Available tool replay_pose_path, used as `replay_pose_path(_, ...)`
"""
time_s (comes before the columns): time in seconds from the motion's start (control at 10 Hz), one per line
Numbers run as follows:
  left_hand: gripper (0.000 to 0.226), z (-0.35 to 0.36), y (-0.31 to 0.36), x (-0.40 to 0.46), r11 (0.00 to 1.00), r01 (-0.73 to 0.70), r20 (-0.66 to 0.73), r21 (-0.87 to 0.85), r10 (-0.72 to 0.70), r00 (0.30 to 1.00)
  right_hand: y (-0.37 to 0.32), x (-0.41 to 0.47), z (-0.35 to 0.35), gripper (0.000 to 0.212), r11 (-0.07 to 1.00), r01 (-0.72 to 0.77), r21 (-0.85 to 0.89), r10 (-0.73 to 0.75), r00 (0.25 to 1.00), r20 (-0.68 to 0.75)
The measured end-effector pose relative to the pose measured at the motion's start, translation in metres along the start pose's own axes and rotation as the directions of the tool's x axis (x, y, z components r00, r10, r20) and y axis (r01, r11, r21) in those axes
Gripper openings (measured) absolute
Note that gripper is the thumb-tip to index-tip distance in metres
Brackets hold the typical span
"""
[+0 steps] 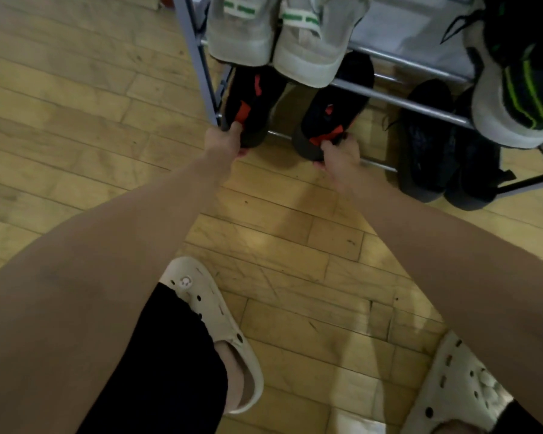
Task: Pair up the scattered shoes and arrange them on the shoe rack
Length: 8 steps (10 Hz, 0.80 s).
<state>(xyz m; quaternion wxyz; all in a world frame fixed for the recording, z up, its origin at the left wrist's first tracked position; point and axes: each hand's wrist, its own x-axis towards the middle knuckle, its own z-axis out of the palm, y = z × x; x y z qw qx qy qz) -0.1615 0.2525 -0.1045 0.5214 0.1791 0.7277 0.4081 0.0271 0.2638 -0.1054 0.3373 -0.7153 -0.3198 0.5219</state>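
L hand [224,142] grips heel of left black/red shoe [251,104] on shoe rack [402,101] bottom rail. R hand [339,156] grips heel of right black/red shoe [329,120] beside it. Further right, dark pair [445,148]. Above: white/green pair [273,36], black/lime shoe [518,76].

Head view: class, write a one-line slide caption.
Left hand and right hand each hold a black-and-red shoe on the rack's bottom tier.

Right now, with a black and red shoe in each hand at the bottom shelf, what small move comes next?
Probably slide the right shoe leftward: the left hand and right hand hold the heels, and a gap separates it from the left shoe.
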Motion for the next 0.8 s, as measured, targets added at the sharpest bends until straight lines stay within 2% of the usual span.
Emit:
replay_pose_path(0.3, 0.042, -0.007, -0.002, 0.011, 0.999, -0.038, -0.038, -0.025, 0.037, 0.999, 0.003, 0.0, 0.04, 0.047, 0.994, 0.062, -0.088, -0.055, 0.996, 0.073)
replay_pose_path(0.5, 0.043, -0.001, -0.006, 0.01, 0.997, -0.062, -0.084, 0.042, 0.065, 0.994, -0.007, 0.001, 0.042, 0.046, 0.991, 0.073, -0.115, -0.056, 0.988, 0.146)
replay_pose_path(0.6, 0.044, 0.004, -0.002, -0.001, 0.991, -0.056, -0.062, 0.118, 0.063, 0.996, -0.014, -0.009, 0.024, 0.05, 0.956, 0.1, -0.277, -0.034, 0.972, 0.232)
replay_pose_path(0.7, 0.04, 0.01, 0.003, -0.023, 0.986, -0.02, -0.039, 0.165, 0.026, 0.999, -0.022, -0.03, -0.002, 0.057, 0.872, 0.105, -0.479, 0.033, 0.962, 0.272)
replay_pose_path(0.8, 0.042, 0.011, 0.006, -0.047, 0.967, -0.033, -0.01, 0.253, 0.037, 0.999, -0.029, -0.059, -0.037, 0.054, 0.778, 0.174, -0.604, -0.017, 0.966, 0.257)
